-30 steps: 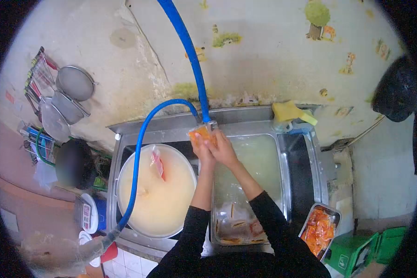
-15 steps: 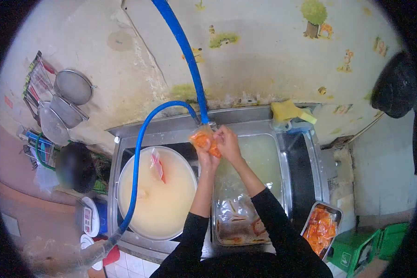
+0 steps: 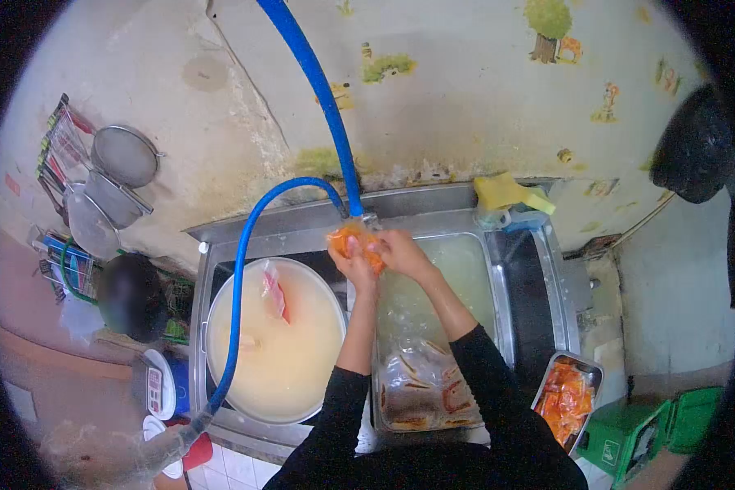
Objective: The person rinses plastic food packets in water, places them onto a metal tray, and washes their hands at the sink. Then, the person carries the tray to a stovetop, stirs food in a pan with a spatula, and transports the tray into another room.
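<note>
A clear plastic bag of orange food pieces [image 3: 340, 237] is between my two hands, above the gap between the round basin and the metal tray. My left hand [image 3: 358, 266] grips it from the near side, thumb across its front. On the bag's right edge, my right hand [image 3: 402, 254] is closed, its fingertips partly hidden. The tray [image 3: 498, 306] on the right holds cloudy water, with flat clear packs [image 3: 420, 382] under the surface near its front. To the left, the round basin [image 3: 212, 347] is full of cloudy yellowish liquid, where a red-and-clear packet [image 3: 276, 296] floats.
A blue hose [image 3: 238, 302] arches over the basin; a thicker blue hose [image 3: 327, 98] comes down the wall. A steel container [image 3: 594, 400] of orange bags stands at the right. Yellow sponges [image 3: 498, 193] sit on the back corner. Strainers [image 3: 126, 155] hang left, above a scale [image 3: 159, 384].
My right hand has come down from the top of the bag to its right side. The bag and my left hand have shifted slightly left, and the view has moved a little.
</note>
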{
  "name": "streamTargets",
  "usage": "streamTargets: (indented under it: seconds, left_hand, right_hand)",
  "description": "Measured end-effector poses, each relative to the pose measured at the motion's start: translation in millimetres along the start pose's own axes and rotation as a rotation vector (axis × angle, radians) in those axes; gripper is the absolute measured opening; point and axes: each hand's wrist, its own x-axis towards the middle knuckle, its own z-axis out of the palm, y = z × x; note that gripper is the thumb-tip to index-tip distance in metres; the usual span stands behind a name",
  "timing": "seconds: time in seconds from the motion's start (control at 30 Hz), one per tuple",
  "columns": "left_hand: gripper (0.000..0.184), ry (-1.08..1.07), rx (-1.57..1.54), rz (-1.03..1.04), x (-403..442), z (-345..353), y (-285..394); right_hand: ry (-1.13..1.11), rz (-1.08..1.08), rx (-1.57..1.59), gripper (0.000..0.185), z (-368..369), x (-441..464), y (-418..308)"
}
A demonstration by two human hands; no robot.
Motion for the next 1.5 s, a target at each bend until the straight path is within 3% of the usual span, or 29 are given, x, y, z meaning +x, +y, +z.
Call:
streamTargets:
  seconds: [0.1, 0.23, 0.3, 0.33, 0.4, 0.53, 0.6, 0.73, 0.8, 0.83, 0.9, 0.93, 1.0, 1.07, 1.1, 1.2, 1.23, 1.27, 1.3, 1.33, 1.37, 1.4, 1.43, 1.47, 1.5]
  left_hand:
    - [0.043, -0.157, -0.138, -0.046, 3.7, -6.6, 10.8]
    - [0.044, -0.163, -0.277, -0.174, 4.2, -9.9, 23.7]
    - [0.042, -0.19, -0.32, -0.213, -1.3, -6.4, 25.5]
    - [0.042, -0.19, -0.32, -0.213, -4.1, -4.3, 26.8]
    - [0.041, -0.185, -0.59, -0.286, -9.0, -2.9, 31.4]
    - [0.04, -0.13, -0.404, -0.255, -8.3, -4.8, 40.4]
    - [0.038, -0.212, -0.476, -0.289, -4.3, -6.3, 38.5]
    - [0.038, -0.253, -0.437, -0.297, 1.9, -13.9, 21.8]
    - [0.045, -0.398, -0.355, -0.388, 6.3, -15.0, 13.6]
    - [0.045, -0.399, -0.355, -0.39, 3.6, -15.3, 13.5]
    - [0.05, -0.435, -0.069, -0.395, -3.3, -14.3, 18.8]
    - [0.036, -0.34, -0.092, -0.412, -4.4, -10.1, 23.9]
    - [0.037, -0.405, 0.062, -0.427, -1.6, -15.6, 35.1]
    - [0.034, -0.563, 0.198, -0.412, 15.7, -35.2, 17.2]
    - [0.029, -0.514, 0.19, -0.476, 14.0, -33.9, 26.3]
    - [0.039, -0.439, 0.088, -0.606, 21.5, -40.8, 25.9]
    - [0.042, -0.578, 0.179, -0.496, 33.7, -57.6, 4.8]
    - [0.041, -0.611, 0.151, -0.375, 17.0, -40.0, 29.7]
    - [0.041, -0.566, 0.216, -0.453, 30.7, -55.4, 6.5]
    - [0.041, -0.772, 0.229, -0.34, 38.3, -61.4, -5.1]
    - [0.039, -0.62, 0.158, -0.425, 26.8, -43.7, 3.8]
    - [0.036, -0.672, 0.176, -0.483, 56.3, -65.8, -26.5]
    - [0.032, -0.676, 0.219, -0.393, 41.2, -57.5, -0.6]
    - [0.029, -0.579, 0.082, -0.501, 40.2, -58.4, 5.1]
    - [0.029, -0.6, 0.087, -0.507, 47.6, -64.2, 3.6]
  right_hand:
    - [-0.155, 0.09, 0.149, 0.03, -10.9, 5.4, -0.3]
    - [-0.218, 0.208, 0.253, 0.028, -11.5, 4.3, -3.4]
    - [0.129, -0.053, 0.326, 0.027, 12.1, -4.3, -10.8]
    - [0.128, -0.053, 0.326, 0.027, 18.7, -5.4, -7.2]
    - [0.329, 0.055, 0.034, 0.022, 26.7, -5.8, -7.5]
    - [0.32, 0.006, 0.088, 0.019, 4.7, -6.7, -30.3]
    - [0.17, 0.191, 0.02, 0.021, -13.6, -4.6, -48.7]
    - [0.091, 0.179, 0.039, 0.021, -19.3, 3.8, -50.6]
    - [0.253, -0.395, -0.054, 0.024, -7.2, 10.5, -41.4]
    - [0.254, -0.393, -0.054, 0.024, -2.7, 12.1, -37.3]
    - [0.117, -0.451, -0.154, 0.027, 2.2, 16.3, -35.9]
    - [0.12, -0.45, -0.153, 0.027, 1.1, 17.9, -37.5]
    - [-0.026, -0.308, -0.379, 0.029, -5.8, 19.2, -41.5]
    - [-0.065, -0.285, -0.37, 0.026, -21.4, 19.6, -54.1]
    - [-0.105, -0.261, -0.358, 0.024, -27.9, 19.1, -55.0]
    - [-0.168, -0.251, -0.066, 0.021, -23.4, 26.1, -33.7]
    - [-0.16, -0.276, -0.028, 0.019, -31.5, 22.7, -39.2]
    - [-0.192, -0.248, -0.259, 0.019, -37.7, 18.0, -47.8]
    - [-0.245, -0.24, -0.436, 0.021, -36.2, 17.9, -52.5]
    - [-0.036, -0.226, -0.535, 0.019, -27.1, 14.2, -50.1]
    - [-0.05, -0.294, -0.496, 0.018, -12.9, 25.7, -37.4]
    - [0.053, -0.313, -0.461, 0.018, -14.5, 23.0, -35.6]
    - [0.151, -0.356, -0.423, 0.018, -17.0, 21.7, -41.1]
    - [0.171, -0.334, -0.434, 0.018, -15.5, 24.9, -32.4]
    - [0.103, -0.29, -0.145, 0.017, -10.1, 27.0, -20.1]
